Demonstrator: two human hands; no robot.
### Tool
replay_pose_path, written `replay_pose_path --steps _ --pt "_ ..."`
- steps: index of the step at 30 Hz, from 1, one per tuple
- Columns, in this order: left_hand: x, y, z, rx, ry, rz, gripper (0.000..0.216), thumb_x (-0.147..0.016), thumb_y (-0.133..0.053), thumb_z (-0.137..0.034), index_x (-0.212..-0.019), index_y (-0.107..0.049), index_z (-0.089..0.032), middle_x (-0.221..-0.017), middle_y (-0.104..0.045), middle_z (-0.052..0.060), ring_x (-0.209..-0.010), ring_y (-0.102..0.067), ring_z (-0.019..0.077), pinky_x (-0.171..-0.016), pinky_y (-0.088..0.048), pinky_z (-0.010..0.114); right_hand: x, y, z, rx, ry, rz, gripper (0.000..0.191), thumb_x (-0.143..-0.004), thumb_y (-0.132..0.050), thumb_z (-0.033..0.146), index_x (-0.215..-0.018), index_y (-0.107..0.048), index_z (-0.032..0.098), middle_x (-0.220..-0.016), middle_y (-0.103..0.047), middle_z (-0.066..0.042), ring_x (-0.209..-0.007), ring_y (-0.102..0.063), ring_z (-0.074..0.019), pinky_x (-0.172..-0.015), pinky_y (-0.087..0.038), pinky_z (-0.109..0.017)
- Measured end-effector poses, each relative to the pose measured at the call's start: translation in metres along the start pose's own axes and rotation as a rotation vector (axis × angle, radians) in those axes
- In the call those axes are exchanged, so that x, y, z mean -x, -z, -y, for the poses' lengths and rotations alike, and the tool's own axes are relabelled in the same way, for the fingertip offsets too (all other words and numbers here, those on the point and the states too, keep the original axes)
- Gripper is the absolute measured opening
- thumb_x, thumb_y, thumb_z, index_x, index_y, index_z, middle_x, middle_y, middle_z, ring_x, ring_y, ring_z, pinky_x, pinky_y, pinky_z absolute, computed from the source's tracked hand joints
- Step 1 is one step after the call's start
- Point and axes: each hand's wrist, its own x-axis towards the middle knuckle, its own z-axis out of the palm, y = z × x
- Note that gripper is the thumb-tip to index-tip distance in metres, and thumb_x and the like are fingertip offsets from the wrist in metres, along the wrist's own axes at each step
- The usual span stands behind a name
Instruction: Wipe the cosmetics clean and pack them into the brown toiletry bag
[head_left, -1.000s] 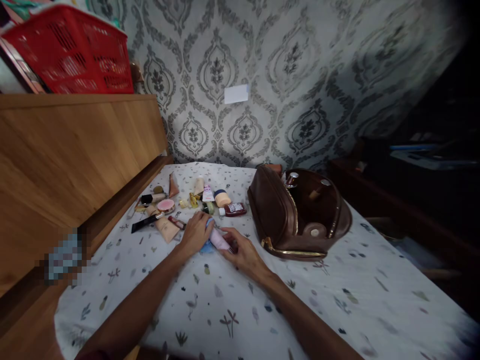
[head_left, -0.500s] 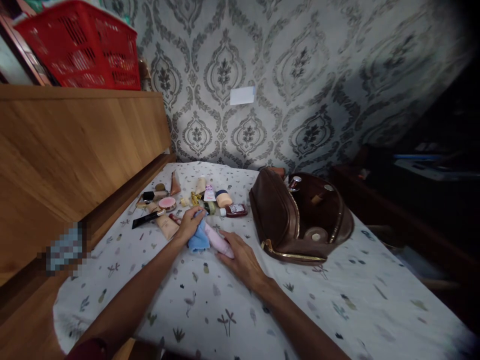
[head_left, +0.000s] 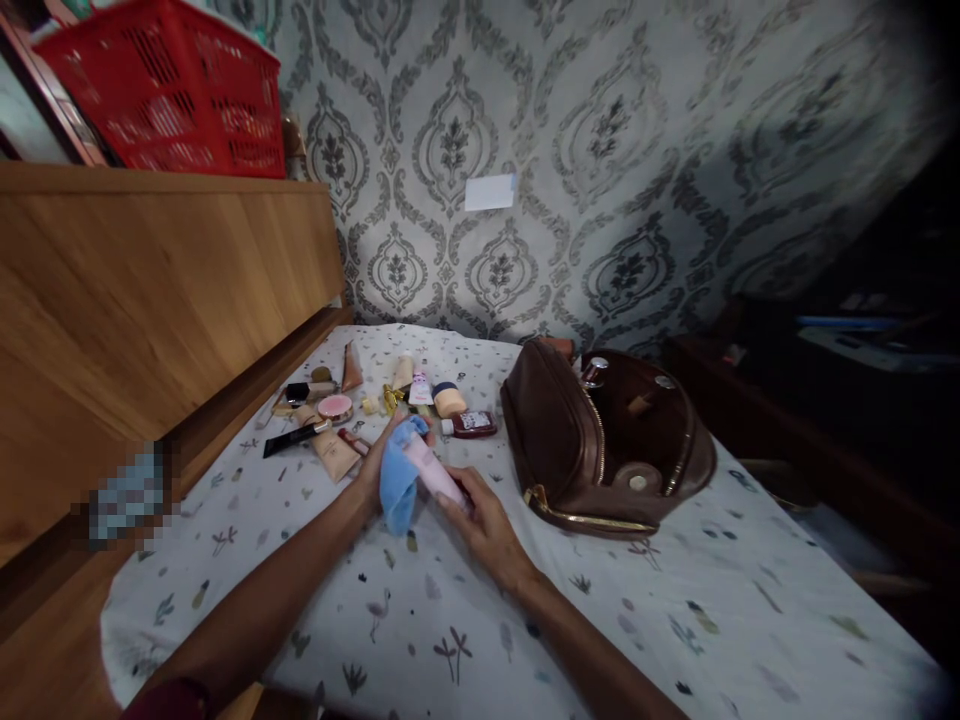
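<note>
My left hand (head_left: 373, 465) is closed on a blue cloth (head_left: 397, 480), which hangs down and wraps one end of a pink tube (head_left: 431, 470). My right hand (head_left: 484, 520) grips the other end of that pink tube, holding it just above the patterned white sheet (head_left: 465, 620). Behind my hands lie several cosmetics: a pink compact (head_left: 334, 407), a black tube (head_left: 289, 440), a beige tube (head_left: 334, 455), a small red bottle (head_left: 469, 423). An open brown leather pouch (head_left: 555, 440) sits to the right with items inside.
A wooden headboard or cabinet (head_left: 150, 300) runs along the left with a red basket (head_left: 165, 95) on top. Patterned wallpaper (head_left: 600, 150) stands behind the bed. Dark furniture (head_left: 825, 380) fills the right side.
Both hands have lifted the pink tube and blue cloth off the sheet; the cloth now hangs from my left hand around the tube's end.
</note>
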Motion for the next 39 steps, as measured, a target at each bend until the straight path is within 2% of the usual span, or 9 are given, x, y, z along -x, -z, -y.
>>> replay_pose_path --steps 5,9,14,19,23,26,32,36,39 --pt "0.005 -0.008 0.013 -0.017 -0.027 -0.004 0.065 -0.079 -0.048 -0.077 -0.11 -0.054 -0.02 -0.08 -0.061 0.001 -0.055 -0.053 0.011 -0.046 -0.045 0.023 -0.001 -0.007 -0.001 -0.342 -0.237 0.047 0.045 -0.089 -0.053 0.058 -0.108 -0.063 0.019 -0.08 -0.063 -0.003 -0.068 -0.058 -0.0172 -0.06 -0.046 -0.028" --pt "0.013 -0.011 0.017 -0.084 -0.03 0.034 0.063 -0.081 -0.055 -0.069 -0.124 -0.047 -0.024 -0.093 -0.063 0.002 -0.054 -0.056 0.0115 -0.042 -0.046 0.024 -0.001 -0.008 0.0 -0.537 -0.318 0.059 0.055 -0.082 -0.059 0.066 -0.113 -0.061 0.02 -0.071 -0.058 0.001 -0.053 -0.051 -0.0133 -0.047 -0.04 -0.025" --pt "0.019 -0.016 0.015 -0.196 -0.058 0.049 0.069 -0.07 -0.074 -0.057 -0.124 -0.044 -0.025 -0.096 -0.062 0.001 -0.064 -0.061 0.0117 -0.051 -0.05 0.022 -0.001 -0.01 0.003 -0.644 -0.335 -0.002 0.061 -0.077 -0.066 0.064 -0.122 -0.056 0.025 -0.079 -0.063 0.0 -0.06 -0.057 -0.0143 -0.052 -0.046 -0.026" --pt "0.018 -0.015 0.015 -0.295 -0.058 -0.035 0.047 -0.078 -0.066 -0.058 -0.102 -0.052 -0.021 -0.064 -0.055 -0.006 -0.046 -0.05 0.0091 -0.044 -0.043 0.022 0.001 -0.012 0.001 -0.735 -0.482 0.073 0.053 -0.081 -0.061 0.064 -0.113 -0.057 0.023 -0.069 -0.063 0.001 -0.054 -0.058 -0.0146 -0.047 -0.044 -0.024" --pt "0.013 -0.01 0.014 -0.335 -0.135 -0.138 0.044 -0.076 -0.066 -0.061 -0.082 -0.054 -0.018 -0.065 -0.052 -0.005 -0.056 -0.049 0.0092 -0.052 -0.043 0.021 0.001 -0.012 0.003 -0.712 -0.501 0.108 0.051 -0.077 -0.067 0.063 -0.105 -0.058 0.021 -0.068 -0.063 0.002 -0.052 -0.056 -0.0131 -0.045 -0.043 -0.022" --pt "0.009 -0.008 0.018 -0.354 -0.152 -0.191 0.046 -0.077 -0.064 -0.063 -0.075 -0.053 -0.018 -0.062 -0.049 -0.005 -0.059 -0.047 0.0099 -0.054 -0.041 0.021 0.0 -0.013 0.003 -0.769 -0.473 0.057 0.046 -0.071 -0.076 0.055 -0.096 -0.061 0.021 -0.074 -0.061 0.003 -0.059 -0.056 -0.012 -0.056 -0.05 -0.025" --pt "0.006 -0.009 0.029 -0.345 -0.136 -0.228 0.051 -0.084 -0.051 -0.068 -0.087 -0.06 -0.018 -0.078 -0.062 0.001 -0.077 -0.058 0.0163 -0.07 -0.047 0.025 -0.005 -0.011 0.001 -0.845 -0.434 -0.082 0.039 -0.068 -0.08 0.047 -0.092 -0.066 0.019 -0.086 -0.068 -0.002 -0.076 -0.06 -0.016 -0.071 -0.049 -0.027" --pt "0.009 -0.013 0.03 -0.362 -0.142 -0.119 0.053 -0.082 -0.056 -0.066 -0.102 -0.063 -0.018 -0.099 -0.068 0.005 -0.096 -0.061 0.0204 -0.086 -0.048 0.029 -0.007 -0.007 -0.001 -0.837 -0.449 -0.117 0.046 -0.067 -0.08 0.046 -0.101 -0.067 0.019 -0.096 -0.072 -0.006 -0.084 -0.064 -0.021 -0.075 -0.051 -0.031" --pt "0.014 -0.017 0.03 -0.38 -0.127 0.005 0.054 -0.078 -0.065 -0.061 -0.109 -0.062 -0.018 -0.1 -0.067 0.005 -0.095 -0.061 0.0202 -0.084 -0.049 0.03 -0.009 -0.005 -0.004 -0.837 -0.429 -0.161 0.049 -0.062 -0.083 0.044 -0.102 -0.068 0.02 -0.102 -0.073 -0.007 -0.09 -0.066 -0.0236 -0.076 -0.052 -0.033"
